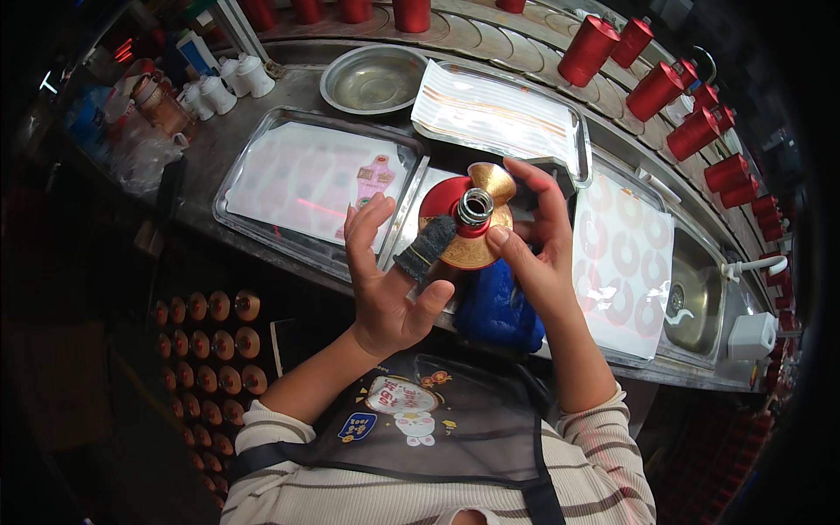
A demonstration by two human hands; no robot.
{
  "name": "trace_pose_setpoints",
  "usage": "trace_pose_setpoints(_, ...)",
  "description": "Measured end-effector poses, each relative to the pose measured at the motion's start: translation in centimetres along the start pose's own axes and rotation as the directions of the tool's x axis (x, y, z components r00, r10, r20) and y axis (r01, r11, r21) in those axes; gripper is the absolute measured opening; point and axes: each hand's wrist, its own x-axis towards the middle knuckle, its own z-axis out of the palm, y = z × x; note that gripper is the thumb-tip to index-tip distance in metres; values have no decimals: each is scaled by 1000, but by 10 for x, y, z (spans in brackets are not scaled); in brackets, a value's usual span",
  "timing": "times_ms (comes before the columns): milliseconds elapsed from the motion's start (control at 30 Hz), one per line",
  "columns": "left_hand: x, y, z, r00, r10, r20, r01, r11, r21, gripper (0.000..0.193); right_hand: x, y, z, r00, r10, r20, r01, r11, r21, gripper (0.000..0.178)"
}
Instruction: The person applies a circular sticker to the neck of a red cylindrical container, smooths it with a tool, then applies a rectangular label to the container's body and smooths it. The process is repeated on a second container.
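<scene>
A red bottle (pixel 440 198), seen from above, stands with its open threaded neck toward me. Gold patterned paper (pixel 493 182) lies round its sloping shoulder, and one end flares up off the surface at the far side. My right hand (pixel 544 258) grips the bottle from the right, the thumb pressing on the gold paper. My left hand (pixel 387 308) has its fingers spread. Its index finger wears a dark knitted finger cover (pixel 427 248), which touches the gold paper beside the neck. A blue cloth-like bundle (pixel 500 308) sits below the bottle.
Left, a metal tray (pixel 229 214) bears a pale sheet with a pink label. Label sheets (pixel 623 262) lie at right beside a sink (pixel 700 302). Behind are a metal bowl (pixel 374 80), a striped-sheet tray (pixel 499 114) and a conveyor with red bottles (pixel 588 51). Several bottles (pixel 210 341) stand lower left.
</scene>
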Motion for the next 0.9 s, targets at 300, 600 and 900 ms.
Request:
trace_pose_setpoints(300,-1,31,5,989,108,103,-142,893,427,30,-2,-5,1,1000,-27,10,27,1000,-2,56)
trace_pose_setpoints(600,-4,37,8,993,115,31,-119,976,181,32,7,0,-9,999,6,53,-4,999,-50,52)
trace_pose_setpoints(900,24,12,21,978,-194,75,201,973,-109,86,21,-7,-13,994,67,88,-71,997,39,51)
